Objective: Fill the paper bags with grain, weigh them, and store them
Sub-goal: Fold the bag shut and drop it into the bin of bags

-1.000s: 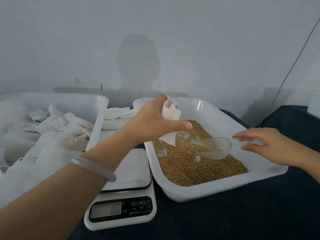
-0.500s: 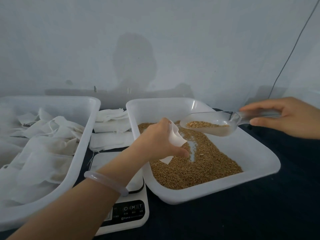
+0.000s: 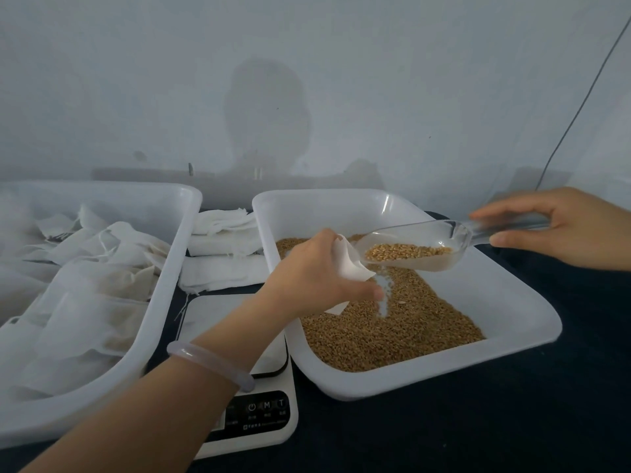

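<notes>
A dark desk [image 3: 512, 431] carries everything. On its left side sits a big white tray [image 3: 170, 288] heaped with white bags [image 3: 88, 302] (some look filled, though the blur makes that hard to judge). To the right lies a second white tray [image 3: 526, 339], and the grain [image 3: 392, 336] covers most of its floor, with a bare streak showing near the middle. Between the two trays, toward the near edge, stands a white kitchen scale [image 3: 269, 414], its platform partly hidden by the left forearm. Behind the scale, a stack of flat empty bags [image 3: 225, 254] lies between the trays.

The left hand [image 3: 307, 274] hovers over the grain tray, its fingers curled round a small paper bag [image 3: 348, 264] and holding its mouth toward the right. The right hand [image 3: 573, 230] is above that tray's far right corner, thumb and fingers pinching the handle of a clear plastic scoop [image 3: 413, 247]. The scoop holds a small load of grain and its front lip sits at the bag's open top; whether they touch I cannot tell. A pale bangle [image 3: 211, 365] circles the left wrist.
</notes>
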Tool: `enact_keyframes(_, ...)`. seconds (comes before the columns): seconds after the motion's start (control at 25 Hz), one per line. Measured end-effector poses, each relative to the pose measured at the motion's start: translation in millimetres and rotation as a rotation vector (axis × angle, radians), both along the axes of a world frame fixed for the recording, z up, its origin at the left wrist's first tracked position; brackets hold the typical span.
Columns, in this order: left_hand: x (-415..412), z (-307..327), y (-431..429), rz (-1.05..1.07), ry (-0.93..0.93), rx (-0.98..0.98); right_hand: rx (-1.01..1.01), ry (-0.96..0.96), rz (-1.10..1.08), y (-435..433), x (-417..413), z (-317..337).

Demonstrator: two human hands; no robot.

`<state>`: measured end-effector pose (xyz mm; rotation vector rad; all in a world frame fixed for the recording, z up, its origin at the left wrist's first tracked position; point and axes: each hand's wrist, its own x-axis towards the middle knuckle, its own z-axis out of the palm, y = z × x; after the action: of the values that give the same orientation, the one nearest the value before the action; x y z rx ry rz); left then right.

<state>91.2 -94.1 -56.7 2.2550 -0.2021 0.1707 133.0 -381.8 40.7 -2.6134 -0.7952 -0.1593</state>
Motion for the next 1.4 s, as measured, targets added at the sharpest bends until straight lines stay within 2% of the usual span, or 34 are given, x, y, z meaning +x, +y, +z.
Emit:
enact_keyframes(0.16,-1.1,0.5,2.1,-0.001,-0.007,-0.056,-0.009,-0.012,0.0,1.4,0.9,0.7)
enact_keyframes(0.32,-0.5,-3.0,-1.5,0.009,-0.006,0.204,-0.074,-0.015,0.002,8.2,3.1,4.8)
enact_keyframes(0.44,0.2,-3.5,-3.9,0.004,-0.01,0.31,-0.108,0.01,0.019,17.1,3.1,6.8)
enact_keyframes(0.76,-0.2,-4.7,-4.2,0.033,-0.017,0.302,-0.181,-0.026,0.033,26.7,-3.9,1.5)
enact_keyframes(1.08,0.6,-6.6,-6.0,0.009,-0.01,0.409,-0.383,-0.301,0.091,52.3,-11.9,14.6)
enact_keyframes(1.28,2.9,-10.2,-2.7,0.05,-0.012,0.351,-0.522,-0.531,0.166,75.5,-22.0,33.5)
enact_keyframes(1.4,3.9,-10.8,-3.1,0.049,-0.006,0.388,-0.621,-0.637,0.217,88.9,-25.7,37.3)
